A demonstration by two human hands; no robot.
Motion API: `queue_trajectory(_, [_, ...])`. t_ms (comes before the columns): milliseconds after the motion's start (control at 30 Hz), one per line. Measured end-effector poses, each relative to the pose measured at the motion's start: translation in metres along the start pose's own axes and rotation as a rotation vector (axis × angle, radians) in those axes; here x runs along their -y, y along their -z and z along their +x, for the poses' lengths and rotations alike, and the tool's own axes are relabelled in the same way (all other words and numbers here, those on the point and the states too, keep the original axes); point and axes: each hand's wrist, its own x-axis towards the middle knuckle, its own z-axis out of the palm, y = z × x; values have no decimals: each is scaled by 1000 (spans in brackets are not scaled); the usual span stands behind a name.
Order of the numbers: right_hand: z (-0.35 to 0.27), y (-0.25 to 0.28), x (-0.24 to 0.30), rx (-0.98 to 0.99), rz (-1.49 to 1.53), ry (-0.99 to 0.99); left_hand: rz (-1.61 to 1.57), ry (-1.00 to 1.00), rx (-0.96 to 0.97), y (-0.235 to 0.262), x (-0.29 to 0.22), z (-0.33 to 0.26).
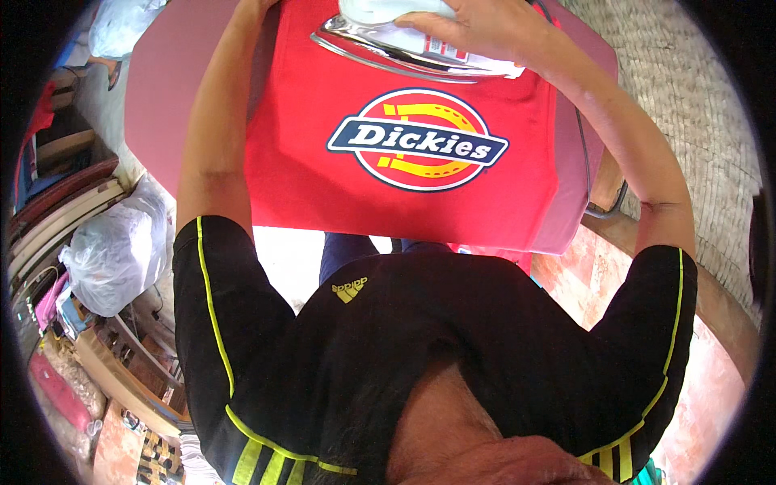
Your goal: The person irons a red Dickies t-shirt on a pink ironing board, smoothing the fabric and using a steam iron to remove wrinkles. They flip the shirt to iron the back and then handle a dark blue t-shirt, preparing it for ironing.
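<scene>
Right hand (477,24) on iron (404,44), red shirt (404,194), bulging white bag (117,250)

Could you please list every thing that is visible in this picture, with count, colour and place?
garment: one, red with a round printed emblem, spread flat on the board, centre.
ironing board: one, pink, under the garment.
iron: one, white body with shiny metal soleplate, on the garment's far end, top centre.
plastic bag: one large, clear whitish, on the floor at left; another at top left.
clutter of boxes and shelves: several, mixed colours, lower left.
right hand: one, gripping the iron.
left hand: out of view past the top edge; only the forearm shows.
</scene>
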Motion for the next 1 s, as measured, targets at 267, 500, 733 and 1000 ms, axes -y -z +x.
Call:
queue_trajectory(267, [12, -7, -7, -116, 62, -127, 23, -61, 248, 8, 24, 28])
queue_trajectory(500, [32, 2, 15, -203, 21, -335, -29, -196, 193, 9, 45, 34])
queue_trajectory(733, [89, -36, 1, -503, 146, -483, 84, -74, 112, 27, 28, -5])
queue_trajectory(1000, [120, -48, -3, -508, 230, -640, 34, -144, 10, 19, 55, -2])
